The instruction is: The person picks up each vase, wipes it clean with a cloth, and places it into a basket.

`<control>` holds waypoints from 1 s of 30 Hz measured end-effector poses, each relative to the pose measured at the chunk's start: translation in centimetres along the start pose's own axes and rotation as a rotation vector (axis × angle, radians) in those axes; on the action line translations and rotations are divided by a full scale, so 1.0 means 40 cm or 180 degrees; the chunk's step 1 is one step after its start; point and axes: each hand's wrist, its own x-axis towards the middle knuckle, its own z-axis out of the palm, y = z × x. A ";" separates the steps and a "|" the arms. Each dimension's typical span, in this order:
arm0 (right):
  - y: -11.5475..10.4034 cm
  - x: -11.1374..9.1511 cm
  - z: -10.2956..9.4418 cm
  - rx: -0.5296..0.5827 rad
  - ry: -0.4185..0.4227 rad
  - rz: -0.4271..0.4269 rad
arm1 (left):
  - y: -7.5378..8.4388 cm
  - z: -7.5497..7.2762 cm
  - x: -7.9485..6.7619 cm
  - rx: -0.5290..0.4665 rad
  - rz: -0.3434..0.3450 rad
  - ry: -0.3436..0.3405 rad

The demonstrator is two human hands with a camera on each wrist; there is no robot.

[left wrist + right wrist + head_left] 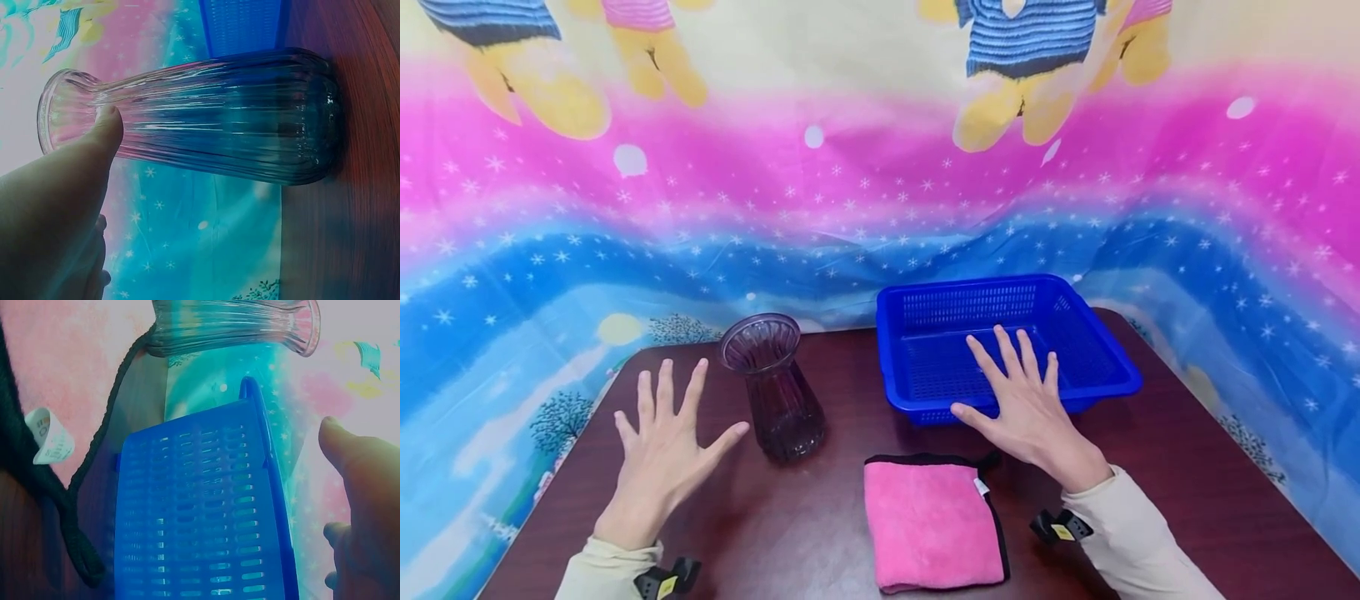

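Note:
A clear ribbed glass vase (784,408) with a flared mouth stands upright on the table, left of the middle. My left hand (662,450) hovers to its left with fingers spread, holding nothing; in the left wrist view the thumb (107,128) overlaps the vase's neck, though contact cannot be told. Over the near side of a blue plastic basket (898,346) my right hand (1028,417) is held, fingers spread and nothing in it. Nearest the front lies a folded pink cloth (934,525) with black edging, a white label (53,437) and a black loop (84,559).
The dark reddish wooden table (760,533) has rounded far corners. Behind and along both sides hangs a printed curtain (850,183) in pink and blue, close to the basket's back rim. Black wrist cameras sit on both sleeves (1142,533).

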 end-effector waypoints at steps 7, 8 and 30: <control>-0.007 0.002 -0.003 0.0024 -0.0025 -0.0092 | 0.003 -0.003 -0.002 -0.0019 0.0044 0.0056; -0.009 0.003 -0.004 0.0026 -0.0022 -0.0099 | 0.004 -0.004 -0.001 -0.0020 0.0046 0.0056; -0.046 0.003 -0.028 0.0081 0.0067 -0.0269 | 0.025 -0.010 0.019 -0.0034 0.0235 0.0295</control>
